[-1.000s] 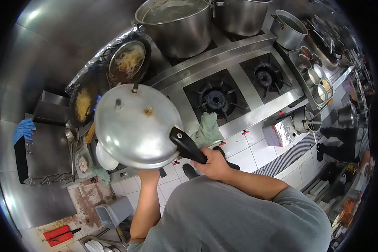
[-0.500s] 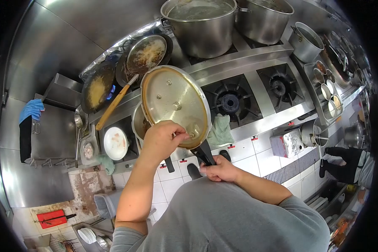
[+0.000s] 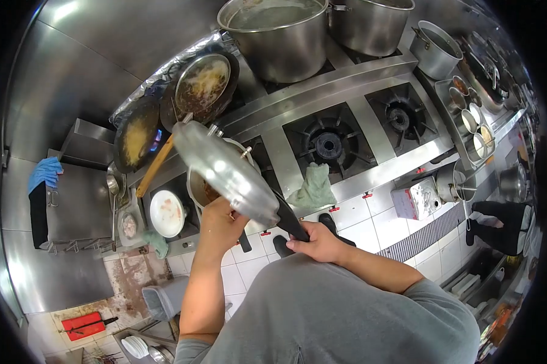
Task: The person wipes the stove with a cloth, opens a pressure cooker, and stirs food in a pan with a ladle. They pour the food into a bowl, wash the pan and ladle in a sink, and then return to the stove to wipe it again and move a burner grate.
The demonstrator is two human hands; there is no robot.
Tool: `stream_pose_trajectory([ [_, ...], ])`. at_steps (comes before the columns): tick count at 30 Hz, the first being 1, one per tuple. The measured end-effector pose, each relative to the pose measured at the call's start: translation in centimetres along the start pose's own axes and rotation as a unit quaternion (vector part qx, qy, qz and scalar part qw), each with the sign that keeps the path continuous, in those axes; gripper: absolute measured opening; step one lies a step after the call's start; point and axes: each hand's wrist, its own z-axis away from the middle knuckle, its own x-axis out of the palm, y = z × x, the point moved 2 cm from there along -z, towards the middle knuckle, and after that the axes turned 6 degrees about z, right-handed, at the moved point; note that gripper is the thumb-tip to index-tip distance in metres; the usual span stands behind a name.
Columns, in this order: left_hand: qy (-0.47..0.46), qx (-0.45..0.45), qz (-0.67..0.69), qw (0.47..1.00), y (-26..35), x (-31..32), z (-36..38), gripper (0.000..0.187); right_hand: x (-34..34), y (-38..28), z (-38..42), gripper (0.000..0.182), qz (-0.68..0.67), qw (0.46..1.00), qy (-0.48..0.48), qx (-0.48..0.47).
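One pressure-cooker lid (image 3: 225, 173), steel, is held tilted above the open cooker pot (image 3: 203, 188) on the stove (image 3: 370, 164). Its black handle (image 3: 288, 221) is gripped by the right hand (image 3: 315, 242); its underside is supported by the left hand (image 3: 222, 224) (fingers hidden). A green cloth (image 3: 313, 188) lies just beside.

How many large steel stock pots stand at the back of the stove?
2. One stock pot with liquid is at the back centre; a second stock pot is beside it to the right, cut by the frame's top edge. More may be hidden beyond it.
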Motion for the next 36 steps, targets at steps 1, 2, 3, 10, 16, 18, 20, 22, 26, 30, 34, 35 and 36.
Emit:
stream_pose_trajectory([
  [1,0.016,0.026,0.006,1.0,-0.7,0.3,0.6,0.012,0.0,0.2,0.0,0.018,0.002,1.0,-0.005,0.004],
  [2,0.036,0.052,0.011,0.998,-1.1,0.4,1.0,0.012,0.0,0.2,-0.1,0.018,0.006,1.0,-0.013,0.007],
  [3,0.019,0.018,0.023,0.999,0.1,0.5,1.2,0.014,-0.1,0.2,-0.2,0.019,0.011,1.0,-0.02,0.009],
  [10,0.124,0.107,-0.135,0.977,-3.9,1.8,3.8,0.021,0.3,-1.6,-0.5,0.032,0.136,0.99,0.024,0.001],
  [16,0.129,0.018,0.033,0.991,-8.3,0.8,6.0,0.022,0.9,-1.1,-0.8,0.038,0.245,0.965,0.051,-0.078],
  [18,0.136,0.013,0.035,0.99,-8.4,0.6,6.0,0.022,0.9,-1.4,-0.7,0.041,0.267,0.959,0.045,-0.078],
  [20,0.141,0.009,0.039,0.989,-8.7,0.4,6.3,0.021,1.1,-1.1,-0.8,0.042,0.267,0.959,0.042,-0.084],
  [22,0.148,0.004,0.042,0.988,-9.0,0.4,6.8,0.021,1.2,-1.1,-0.9,0.042,0.273,0.957,0.039,-0.09],
  [26,0.16,-0.008,0.049,0.986,-9.3,0.7,7.6,0.021,1.4,-1.5,-0.8,0.042,0.276,0.957,0.036,-0.083],
  [30,0.203,-0.008,0.057,0.977,-10.5,0.9,9.0,0.02,1.5,-1.0,-0.9,0.041,0.189,0.98,0.037,-0.056],
  [34,0.277,-0.055,0.128,0.951,-11.5,0.0,10.9,0.02,0.0,-0.7,-1.0,0.036,0.143,0.989,0.021,0.013],
  [35,0.257,-0.113,0.181,0.943,-11.7,-0.6,11.6,0.021,-0.3,-0.3,-0.9,0.034,0.087,0.995,0.033,0.017],
  [36,0.285,-0.132,0.2,0.928,-10.5,-0.8,12.0,0.023,-0.6,0.5,-1.0,0.031,0.033,0.998,0.043,0.021],
])
